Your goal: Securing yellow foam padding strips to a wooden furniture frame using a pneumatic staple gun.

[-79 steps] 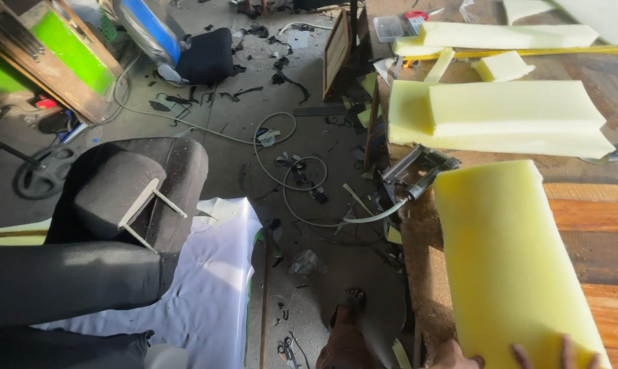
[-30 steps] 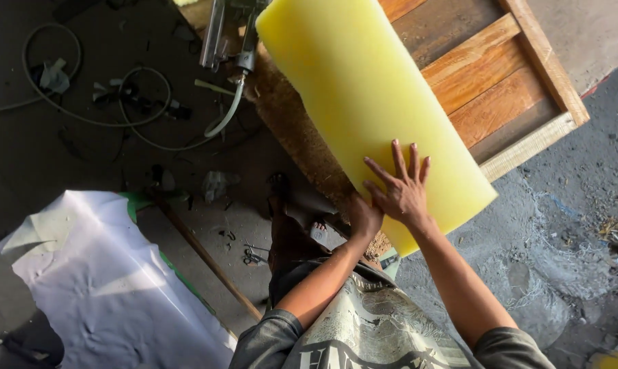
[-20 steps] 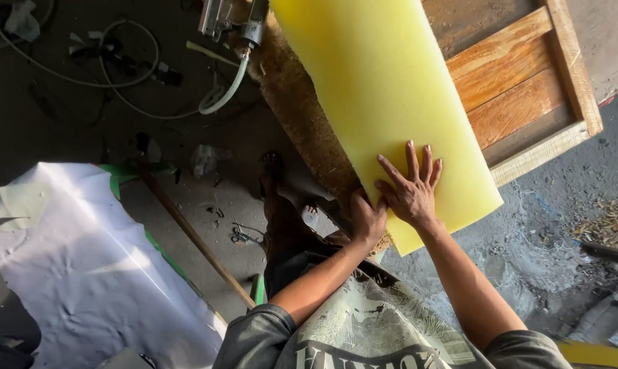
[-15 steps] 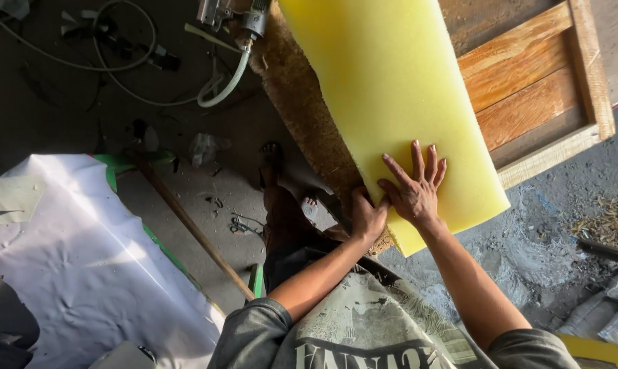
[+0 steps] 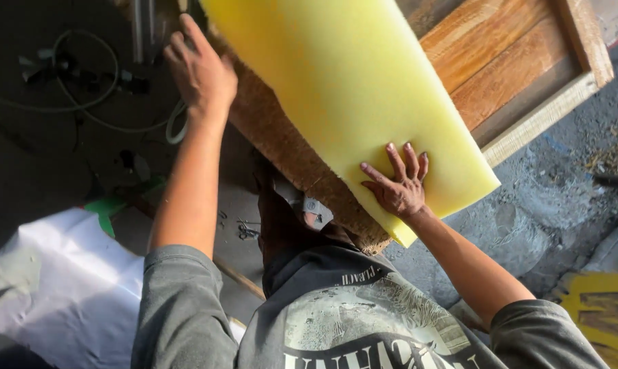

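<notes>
A long slab of yellow foam [image 5: 350, 89] lies slantwise over a brown board [image 5: 282, 147] on a wooden workbench [image 5: 521, 68]. My right hand [image 5: 398, 184] presses flat on the foam near its lower end, fingers spread. My left hand [image 5: 200, 68] reaches up along the foam's left edge, fingers apart, close to the edge of the brown board. It holds nothing that I can see.
Grey cables [image 5: 83, 102] coil on the dark floor at the left. A white sheet [image 5: 56, 287] lies at the lower left, with a green scrap [image 5: 107, 208] beside it. The concrete floor [image 5: 548, 212] is at the right, and a yellow object [image 5: 602, 307] at the lower right.
My left hand has left the foam's lower edge and stretched up to the foam's upper left side. My right hand stays pressed on the foam.
</notes>
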